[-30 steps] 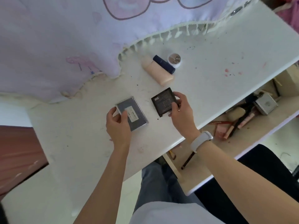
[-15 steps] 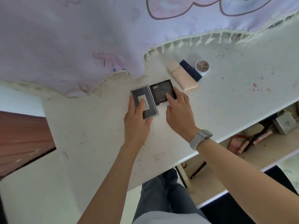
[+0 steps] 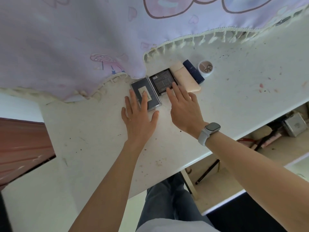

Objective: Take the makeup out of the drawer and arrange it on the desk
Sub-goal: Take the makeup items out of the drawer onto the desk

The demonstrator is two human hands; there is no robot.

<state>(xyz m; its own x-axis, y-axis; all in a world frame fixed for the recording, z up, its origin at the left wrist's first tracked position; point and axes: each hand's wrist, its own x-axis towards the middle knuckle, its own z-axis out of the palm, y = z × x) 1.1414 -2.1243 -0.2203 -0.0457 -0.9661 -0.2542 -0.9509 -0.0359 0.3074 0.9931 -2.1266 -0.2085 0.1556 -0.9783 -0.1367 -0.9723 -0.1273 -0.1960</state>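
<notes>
Near the middle of the frame, slightly above centre, a row of makeup lay on the stained white desk, just below the fringed edge of a lilac printed cloth that filled the upper part of the picture. From left to right the row ran: a grey rectangular compact in a clear case with a pale label, a black square compact with fine print on its face, a peach-coloured tube, a dark blue stick and a small round white pot; each piece lay touching or just beside its neighbour. The left hand lay flat with fingers straight and spread, their tips resting on the grey compact, gripping nothing. The right hand, a pale watch on its wrist, was likewise released, its straight fingers pressing on the lower right corner of the black compact. At the right edge and lower right of the frame the open drawer stood below the desk edge, with more makeup in it: a silver square case and some pencils and sticks too small to tell apart. The person's jeans showed at bottom centre
</notes>
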